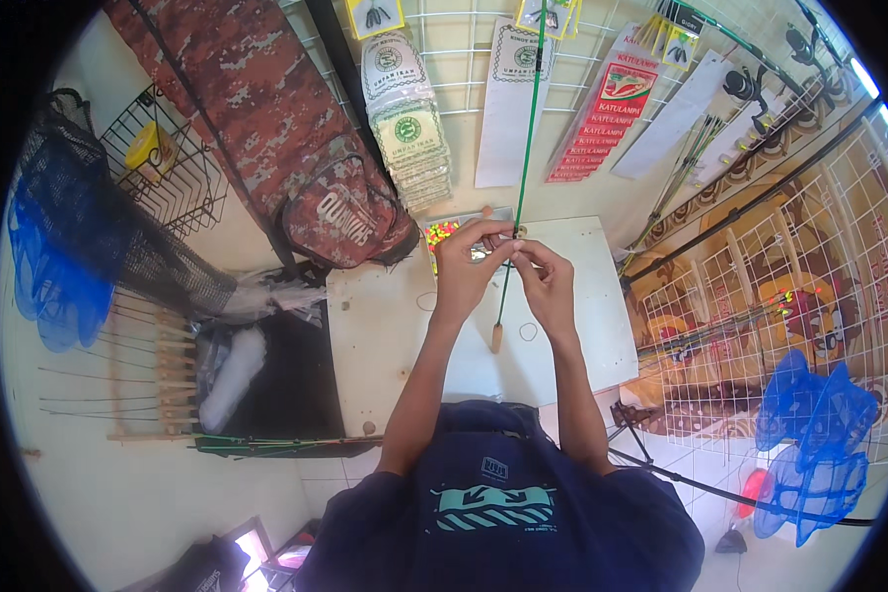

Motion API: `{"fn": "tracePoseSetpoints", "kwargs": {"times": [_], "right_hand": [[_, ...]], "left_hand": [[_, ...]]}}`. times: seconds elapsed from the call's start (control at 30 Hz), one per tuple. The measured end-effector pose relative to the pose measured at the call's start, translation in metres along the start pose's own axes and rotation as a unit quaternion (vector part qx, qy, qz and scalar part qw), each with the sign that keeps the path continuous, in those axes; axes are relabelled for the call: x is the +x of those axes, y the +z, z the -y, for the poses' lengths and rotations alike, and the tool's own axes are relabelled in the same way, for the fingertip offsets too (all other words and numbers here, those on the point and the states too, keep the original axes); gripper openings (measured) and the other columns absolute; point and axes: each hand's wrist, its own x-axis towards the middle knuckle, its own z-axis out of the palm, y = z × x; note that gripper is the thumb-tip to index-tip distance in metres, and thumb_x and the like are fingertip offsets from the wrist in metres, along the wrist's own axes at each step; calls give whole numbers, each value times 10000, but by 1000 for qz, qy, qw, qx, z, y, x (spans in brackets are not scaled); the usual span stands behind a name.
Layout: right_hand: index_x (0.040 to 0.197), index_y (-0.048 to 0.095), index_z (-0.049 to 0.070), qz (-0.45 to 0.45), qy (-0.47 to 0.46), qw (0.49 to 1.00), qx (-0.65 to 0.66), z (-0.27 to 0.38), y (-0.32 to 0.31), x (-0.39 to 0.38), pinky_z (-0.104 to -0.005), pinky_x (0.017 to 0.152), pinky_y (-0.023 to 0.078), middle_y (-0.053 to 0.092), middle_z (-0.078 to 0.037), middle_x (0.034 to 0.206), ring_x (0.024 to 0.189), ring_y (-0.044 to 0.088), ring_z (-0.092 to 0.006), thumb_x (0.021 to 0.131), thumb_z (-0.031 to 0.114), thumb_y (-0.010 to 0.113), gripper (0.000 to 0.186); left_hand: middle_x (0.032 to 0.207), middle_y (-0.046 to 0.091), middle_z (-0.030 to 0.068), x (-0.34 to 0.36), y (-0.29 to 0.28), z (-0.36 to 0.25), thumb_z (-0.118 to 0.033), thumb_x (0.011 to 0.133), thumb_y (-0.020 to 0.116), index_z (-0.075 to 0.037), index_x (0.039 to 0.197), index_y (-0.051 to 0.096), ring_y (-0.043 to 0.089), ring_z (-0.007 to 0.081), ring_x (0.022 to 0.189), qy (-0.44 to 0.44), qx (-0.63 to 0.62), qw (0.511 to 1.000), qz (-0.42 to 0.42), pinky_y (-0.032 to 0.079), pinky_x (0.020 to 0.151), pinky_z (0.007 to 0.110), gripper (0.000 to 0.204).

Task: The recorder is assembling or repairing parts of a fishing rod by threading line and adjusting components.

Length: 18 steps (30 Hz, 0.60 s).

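Note:
A thin green fishing rod (528,148) runs up from the white tabletop past the wall grid, its tan handle (496,338) at the lower end. My left hand (471,259) is closed, thumb and forefinger pinched on the rod above the handle. Right beside those fingertips my right hand (547,276) is also closed in a pinch against the rod. What lies in the right fingertips is too small to make out. Behind my left hand sits a box of bright pink and yellow small pieces (438,235), partly hidden. Two thin loops lie on the table, one (529,332) right of the handle.
The white table (602,296) stands against a wall grid hung with packets (405,118) and red sachets (602,118). A camouflage bag (335,197) leans at left. Blue nets (809,414) hang at right; dark netting (118,217) hangs far left. More rods (266,444) lie at lower left.

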Motion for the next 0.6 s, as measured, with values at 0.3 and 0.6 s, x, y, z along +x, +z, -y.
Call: {"fn": "tracePoseSetpoints", "kwargs": {"times": [0.3, 0.6], "right_hand": [[1158, 609, -3, 18, 13, 1000, 4, 29, -16, -7, -165, 545, 452, 686, -69, 1006, 954, 632, -91, 915, 38, 600, 247], [957, 712, 51, -79, -89, 987, -105, 46, -22, -12, -199, 413, 229, 674, -32, 934, 470, 315, 1, 832, 66, 713, 126]], "left_hand": [[963, 671, 96, -8, 3, -6, 52, 785, 714, 37, 979, 668, 646, 136, 882, -13, -65, 998, 16, 522, 800, 266, 200], [939, 685, 111, -11, 15, -7, 34, 816, 692, 38, 1051, 675, 683, 165, 878, 2, -75, 997, 32, 548, 780, 261, 235]]}}
